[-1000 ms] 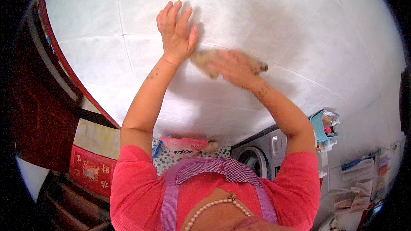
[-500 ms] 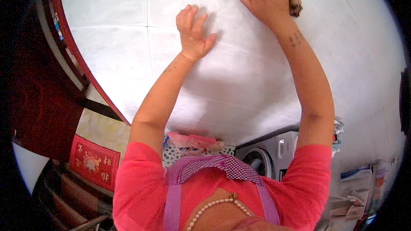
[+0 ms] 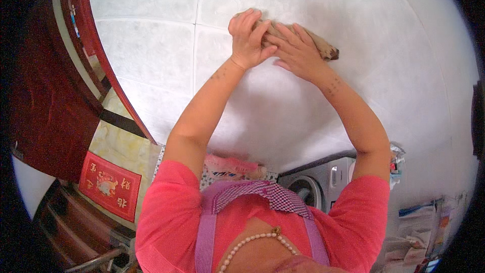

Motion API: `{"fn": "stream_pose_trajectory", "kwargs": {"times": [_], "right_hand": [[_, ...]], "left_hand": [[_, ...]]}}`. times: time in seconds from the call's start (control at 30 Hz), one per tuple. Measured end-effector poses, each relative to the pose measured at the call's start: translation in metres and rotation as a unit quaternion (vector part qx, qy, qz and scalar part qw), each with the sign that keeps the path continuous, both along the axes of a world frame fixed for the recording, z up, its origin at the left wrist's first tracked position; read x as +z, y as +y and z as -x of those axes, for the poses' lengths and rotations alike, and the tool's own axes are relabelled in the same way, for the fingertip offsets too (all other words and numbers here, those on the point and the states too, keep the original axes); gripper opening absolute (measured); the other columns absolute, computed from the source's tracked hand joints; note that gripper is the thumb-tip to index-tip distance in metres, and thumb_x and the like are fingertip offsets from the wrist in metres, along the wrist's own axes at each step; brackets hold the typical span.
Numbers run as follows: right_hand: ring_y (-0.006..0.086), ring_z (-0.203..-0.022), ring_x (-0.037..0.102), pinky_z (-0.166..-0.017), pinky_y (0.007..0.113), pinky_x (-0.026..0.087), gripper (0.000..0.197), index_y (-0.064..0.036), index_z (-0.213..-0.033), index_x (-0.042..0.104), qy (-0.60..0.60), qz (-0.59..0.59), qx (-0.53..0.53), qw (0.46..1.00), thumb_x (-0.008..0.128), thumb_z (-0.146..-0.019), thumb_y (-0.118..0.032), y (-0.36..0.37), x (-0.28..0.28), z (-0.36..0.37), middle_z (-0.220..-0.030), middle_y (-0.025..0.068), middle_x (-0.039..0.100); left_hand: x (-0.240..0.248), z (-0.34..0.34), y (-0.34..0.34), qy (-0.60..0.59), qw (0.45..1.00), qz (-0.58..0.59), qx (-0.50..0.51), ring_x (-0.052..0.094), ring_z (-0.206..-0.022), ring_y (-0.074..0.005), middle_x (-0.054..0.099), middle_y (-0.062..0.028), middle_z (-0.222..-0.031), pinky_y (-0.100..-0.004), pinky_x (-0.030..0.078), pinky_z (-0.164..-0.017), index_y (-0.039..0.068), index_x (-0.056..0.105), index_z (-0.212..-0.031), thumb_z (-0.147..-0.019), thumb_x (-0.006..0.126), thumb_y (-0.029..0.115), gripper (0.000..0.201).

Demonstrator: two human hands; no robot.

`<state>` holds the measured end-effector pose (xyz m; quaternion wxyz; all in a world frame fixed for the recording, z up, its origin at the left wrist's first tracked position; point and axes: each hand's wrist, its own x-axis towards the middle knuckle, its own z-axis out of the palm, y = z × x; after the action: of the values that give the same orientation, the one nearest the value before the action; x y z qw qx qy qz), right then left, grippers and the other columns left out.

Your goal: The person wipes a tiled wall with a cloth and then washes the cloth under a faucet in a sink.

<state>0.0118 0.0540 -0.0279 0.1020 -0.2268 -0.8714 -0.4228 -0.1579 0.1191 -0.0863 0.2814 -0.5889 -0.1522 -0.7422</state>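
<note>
A brown, folded cloth [image 3: 321, 44] lies slanted against the white tiled wall [image 3: 151, 45], its right end dark and ragged. My right hand [image 3: 299, 54] presses on the middle of it, fingers stretched along the fabric. At the cloth's left end is my left hand [image 3: 248, 38], with bent fingers over the edge and the thumb pointing toward the right hand. The two hands almost touch. Part of the cloth is hidden beneath my fingers.
A dark red door frame [image 3: 108, 71] borders the tiles at left. Below are a red mat [image 3: 109, 186], a pink package [image 3: 230, 166] and a grey front-loading washing machine [image 3: 331, 179]. Papers and bags [image 3: 417, 227] are at lower right.
My right hand has come down and left with the cloth. My left hand has shifted right and now meets the cloth's left end. The view has turned slightly.
</note>
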Motion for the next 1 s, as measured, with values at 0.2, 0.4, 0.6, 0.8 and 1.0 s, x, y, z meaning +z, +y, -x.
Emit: {"fn": "stream_pose_trajectory", "kwargs": {"times": [0.2, 0.4, 0.6, 0.8, 1.0], "right_hand": [[0.0238, -0.132, 0.035, -0.108, 0.042, 0.03, 0.045, -0.0176, -0.126, 0.053, -0.099, -0.023, -0.059, 0.993, 0.057, -0.081, -0.021, -0.051, 0.007, -0.091, -0.134, -0.0003, 0.047], [0.0245, -0.115, 0.052, -0.097, 0.038, 0.043, 0.035, -0.0088, -0.128, 0.049, 0.583, 0.256, -0.045, 0.769, 0.047, -0.093, -0.015, -0.102, 0.007, -0.108, -0.123, 0.0077, 0.055], [0.0201, -0.108, 0.056, -0.091, 0.035, 0.047, 0.042, -0.0031, -0.133, 0.041, 0.818, 0.414, 0.089, 0.39, 0.047, -0.096, -0.022, -0.137, 0.009, -0.099, -0.123, 0.0099, 0.054], [0.0202, -0.102, 0.059, -0.086, 0.035, 0.05, 0.04, -0.0022, -0.129, 0.043, 0.796, 0.509, 0.133, 0.298, 0.048, -0.095, -0.022, -0.132, 0.0, -0.131, -0.118, 0.0095, 0.057], [0.0209, -0.101, 0.06, -0.085, 0.035, 0.051, 0.041, -0.0023, -0.129, 0.044, 0.732, 0.548, 0.103, 0.392, 0.053, -0.092, -0.018, -0.146, 0.001, -0.101, -0.115, 0.0091, 0.059]], "left_hand": [[0.006, 0.007, -0.004, 0.06, 0.996, 0.06, 0.011, 0.038, -0.12, -0.0317, 0.041, -0.0102, -0.126, -0.0469, 0.03, -0.097, 0.011, 0.054, -0.113, -0.075, 0.063, 0.047, 0.053], [0.006, 0.011, 0.0, 0.07, 0.994, 0.059, 0.067, 0.035, -0.122, -0.0291, 0.04, -0.0083, -0.127, -0.0467, 0.028, -0.098, 0.014, 0.055, -0.116, -0.075, 0.061, 0.043, 0.05], [0.002, 0.012, 0.003, 0.067, 0.994, 0.049, 0.064, 0.034, -0.122, -0.0267, 0.04, -0.0077, -0.127, -0.0448, 0.026, -0.098, 0.016, 0.053, -0.119, -0.086, 0.049, 0.042, 0.042], [0.007, 0.009, -0.009, 0.045, 0.996, 0.053, 0.06, 0.037, -0.12, -0.0276, 0.044, -0.0079, -0.124, -0.0435, 0.027, -0.097, 0.015, 0.053, -0.118, -0.086, 0.054, 0.032, 0.037], [-0.003, -0.055, -0.085, 0.193, 0.862, 0.301, -0.358, 0.039, -0.123, -0.0321, 0.043, -0.0152, -0.129, -0.0427, 0.031, -0.105, 0.008, 0.042, -0.129, -0.083, 0.066, 0.02, 0.054]]}}
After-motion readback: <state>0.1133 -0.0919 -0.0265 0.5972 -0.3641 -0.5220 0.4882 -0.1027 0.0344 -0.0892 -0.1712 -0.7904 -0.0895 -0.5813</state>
